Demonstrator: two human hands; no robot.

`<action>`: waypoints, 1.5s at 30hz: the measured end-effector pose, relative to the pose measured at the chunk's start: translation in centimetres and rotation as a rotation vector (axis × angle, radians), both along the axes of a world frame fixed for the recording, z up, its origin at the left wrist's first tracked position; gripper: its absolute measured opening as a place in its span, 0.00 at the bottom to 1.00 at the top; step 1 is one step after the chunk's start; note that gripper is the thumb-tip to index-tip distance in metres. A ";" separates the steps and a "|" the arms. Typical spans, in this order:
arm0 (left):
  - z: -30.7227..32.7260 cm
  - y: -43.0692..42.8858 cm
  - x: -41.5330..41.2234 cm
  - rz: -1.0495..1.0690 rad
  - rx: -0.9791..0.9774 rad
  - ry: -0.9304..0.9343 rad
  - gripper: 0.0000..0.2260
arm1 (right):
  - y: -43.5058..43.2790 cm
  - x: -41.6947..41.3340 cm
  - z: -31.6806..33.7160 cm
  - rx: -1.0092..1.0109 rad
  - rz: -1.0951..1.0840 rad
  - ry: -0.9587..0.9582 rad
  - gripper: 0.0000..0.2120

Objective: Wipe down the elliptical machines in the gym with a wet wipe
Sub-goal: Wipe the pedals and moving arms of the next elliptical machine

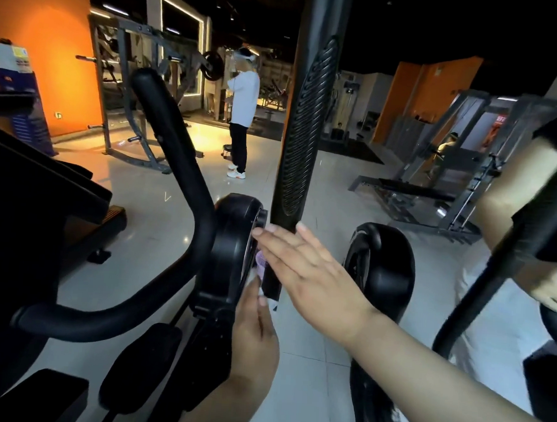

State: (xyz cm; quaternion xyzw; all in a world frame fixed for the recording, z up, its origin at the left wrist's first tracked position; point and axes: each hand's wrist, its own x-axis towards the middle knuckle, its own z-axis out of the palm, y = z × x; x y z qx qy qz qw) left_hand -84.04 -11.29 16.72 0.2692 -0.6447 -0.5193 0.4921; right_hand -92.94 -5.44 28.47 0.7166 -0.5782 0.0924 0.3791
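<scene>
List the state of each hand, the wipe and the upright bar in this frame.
Left hand: closed on the wipe, at the bar's lower end.
Right hand: open, flat, fingers against the bar.
Small pale purple wet wipe: bunched, mostly hidden.
Black ribbed upright bar: vertical.

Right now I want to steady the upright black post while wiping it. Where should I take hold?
Probably grip the smooth lower stretch of the upright post, below its ribbed panel, coming from the right, where the right hand already lies open against it. The left hand works the wet wipe on the left side, so a right-side hold should stay clear of it.
</scene>
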 end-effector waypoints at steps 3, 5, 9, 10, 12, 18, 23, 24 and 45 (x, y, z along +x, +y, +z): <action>1.9 -0.3 0.2 -0.042 0.079 0.055 0.19 | 0.1 -0.5 -0.5 0.011 -0.030 0.057 0.25; 4.9 -0.7 0.2 -0.073 0.049 0.155 0.18 | 0.0 -0.5 -0.7 -0.010 -0.012 0.029 0.24; 7.1 -0.5 0.1 -0.101 -0.021 0.239 0.18 | -0.3 -0.3 0.0 -0.114 0.030 -0.054 0.24; 6.2 -0.3 -0.1 -0.116 -0.021 0.222 0.18 | -0.2 -0.3 0.4 -0.139 0.029 -0.087 0.26; 4.5 -0.1 -0.4 -0.092 -0.005 0.169 0.20 | -0.3 -0.6 1.5 -0.169 0.037 -0.132 0.30; 9.1 -1.6 -0.5 0.030 -0.056 0.193 0.19 | -0.9 -1.2 2.1 -0.174 0.089 -0.179 0.30; 7.1 -1.3 -0.9 0.011 -0.091 0.147 0.19 | -0.9 -1.2 1.6 -0.142 0.074 -0.202 0.33; 5.6 -1.0 -0.8 0.011 -0.053 0.105 0.18 | -1.0 -1.2 1.5 -0.136 0.065 -0.200 0.35; -2.5 -0.3 1.9 -0.028 -0.002 -0.292 0.22 | -1.4 -0.7 -4.1 -0.015 -0.018 0.018 0.29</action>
